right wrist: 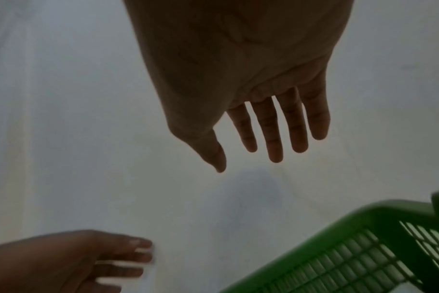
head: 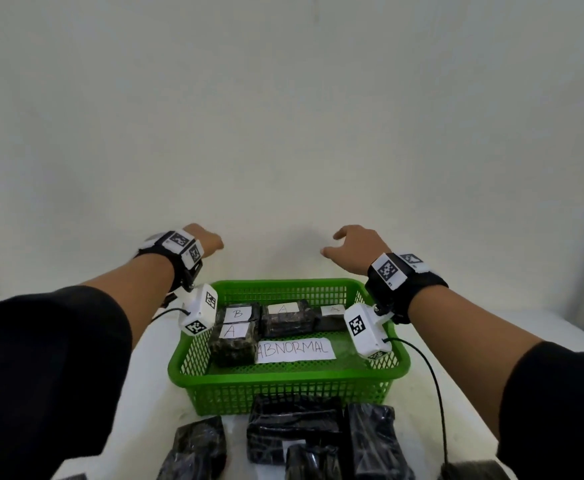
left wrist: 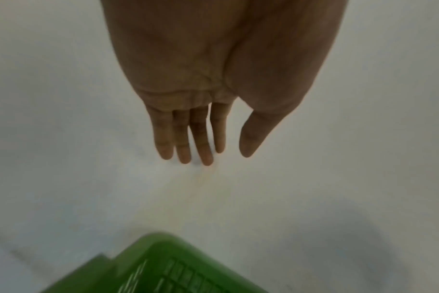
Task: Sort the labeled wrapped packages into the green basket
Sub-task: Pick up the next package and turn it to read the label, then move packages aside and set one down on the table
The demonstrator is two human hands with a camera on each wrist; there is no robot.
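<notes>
Nearest you, along the desk's (head: 422,386) near edge, lie the dark wrapped packages (head: 294,433) not yet sorted. Several are cut off by the picture's bottom edge, and no label shows on most, so you cannot tell which letter each carries. The middle one runs its long axis along that near edge; the one to its right runs front to back.

Just behind them sits the basket (head: 283,386), holding four packages marked B and A beside an "ABNORMAL" slip (head: 295,348).

Farthest out, past the basket's far rim, both your hands hang over bare desk. Your left hand (head: 204,242) has straight fingers (left wrist: 183,138) and grasps nothing; your right hand (head: 356,249) is likewise spread and empty, its fingers (right wrist: 273,126) apart. The loose packages therefore lie behind your fingers, toward you, so either hand must draw back across the basket. Neither looks clearly nearer.
</notes>
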